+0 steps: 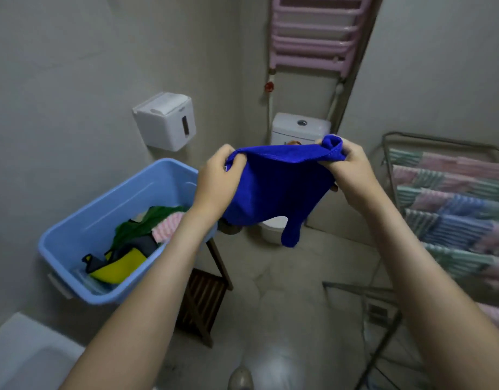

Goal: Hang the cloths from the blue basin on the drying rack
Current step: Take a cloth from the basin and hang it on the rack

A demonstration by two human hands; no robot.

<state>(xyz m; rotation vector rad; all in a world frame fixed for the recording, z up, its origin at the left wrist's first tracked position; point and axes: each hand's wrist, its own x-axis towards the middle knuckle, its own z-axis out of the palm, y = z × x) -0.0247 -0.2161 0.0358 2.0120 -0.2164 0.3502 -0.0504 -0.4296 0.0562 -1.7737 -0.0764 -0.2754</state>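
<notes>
Could slip onto the floor or the toilet (300, 128) behind, given a loosened pinch during the swing to the right. Could end up hanging bunched: right corner gathered, one lower corner dangling. Could knock a striped cloth (451, 198) off the drying rack (389, 142) while draping; rails in view already well filled, free spot hard to tell.

Blue cloth (273, 192) held in mid-air, between blue basin (107, 212) at left and rack at right, touching neither. Left hand (218, 175): fingers curled, thumb on top, pinching the top left edge. Right hand (347, 170): fingers wrapped round the bunched top right corner. Both forearms stretched forward and raised, hands apart, top edge pulled nearly straight between. Left in the basin: green cloth (141, 223), pink cloth (169, 226), yellow cloth (121, 263). Basin apparently resting on a wooden stool (203, 299).
</notes>
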